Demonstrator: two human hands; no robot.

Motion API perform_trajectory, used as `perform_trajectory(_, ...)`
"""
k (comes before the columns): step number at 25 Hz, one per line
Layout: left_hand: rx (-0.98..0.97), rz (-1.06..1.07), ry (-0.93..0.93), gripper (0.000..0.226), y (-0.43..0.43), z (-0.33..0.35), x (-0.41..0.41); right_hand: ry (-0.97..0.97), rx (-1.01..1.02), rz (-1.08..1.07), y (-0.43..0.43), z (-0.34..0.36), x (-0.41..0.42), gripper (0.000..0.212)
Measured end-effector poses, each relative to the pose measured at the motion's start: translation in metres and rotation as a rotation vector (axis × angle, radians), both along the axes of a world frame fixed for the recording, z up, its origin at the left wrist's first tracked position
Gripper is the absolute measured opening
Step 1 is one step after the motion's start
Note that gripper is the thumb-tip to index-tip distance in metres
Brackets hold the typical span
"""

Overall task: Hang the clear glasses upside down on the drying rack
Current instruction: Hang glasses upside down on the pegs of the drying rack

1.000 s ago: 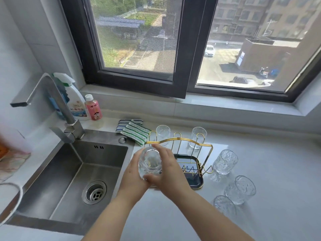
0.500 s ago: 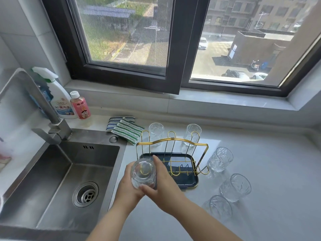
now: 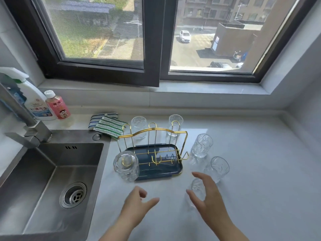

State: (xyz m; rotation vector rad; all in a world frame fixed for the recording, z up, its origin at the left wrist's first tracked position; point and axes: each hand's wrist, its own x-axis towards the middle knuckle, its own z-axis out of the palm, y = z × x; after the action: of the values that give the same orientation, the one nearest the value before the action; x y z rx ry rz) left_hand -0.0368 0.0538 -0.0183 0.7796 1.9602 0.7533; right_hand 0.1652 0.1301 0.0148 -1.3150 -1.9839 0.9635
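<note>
While textured glass (image 3: 126,166) hangs inverted on gold wire rack (image 3: 149,129) | left hand (image 3: 139,203), right hand (image 3: 210,200): spread, empty

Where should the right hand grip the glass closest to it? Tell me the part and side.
Grip the closest glass round its side wall at mid-height, right hand coming from the near side: it stands upright, and another glass crowds its far right.

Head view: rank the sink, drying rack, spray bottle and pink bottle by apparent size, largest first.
1. sink
2. drying rack
3. spray bottle
4. pink bottle
</note>
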Motion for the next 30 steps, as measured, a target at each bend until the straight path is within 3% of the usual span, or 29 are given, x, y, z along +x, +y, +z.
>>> perform_trajectory(3,0.129,-0.213,0.006,0.036,0.015,0.006,0.032,-0.046,0.012,-0.004,-0.001,-0.007,0.016,0.052)
perform_trajectory(7,0.192,-0.437,0.069,0.073,0.04,0.009,0.068,-0.077,-0.12,-0.004,0.002,-0.018,0.033,0.082)
perform_trajectory(10,0.202,-0.503,0.058,0.088,0.055,0.006,0.089,-0.041,-0.296,-0.027,0.008,-0.031,0.044,0.094)
perform_trajectory(14,0.186,-0.528,0.025,0.093,0.071,-0.006,0.105,0.038,-0.462,-0.041,0.013,-0.044,0.051,0.078)
perform_trajectory(17,0.238,-0.468,0.035,0.082,0.075,-0.011,0.112,0.087,-0.462,-0.036,0.017,-0.046,0.054,0.059)
perform_trajectory(22,0.289,-0.359,0.021,0.068,0.063,0.004,0.109,0.134,-0.517,0.046,0.017,-0.044,0.065,0.062)
perform_trajectory(25,0.333,-0.289,-0.059,0.066,0.049,0.025,0.102,0.35,-0.762,0.079,0.015,-0.04,0.07,0.077)
perform_trajectory(27,0.381,-0.245,-0.123,0.063,0.042,0.038,0.094,0.573,-0.964,0.15,0.013,-0.033,0.065,0.074)
perform_trajectory(30,0.42,-0.206,-0.164,0.063,0.035,0.048,0.082,0.772,-1.085,0.216,0.009,-0.023,0.05,0.077)
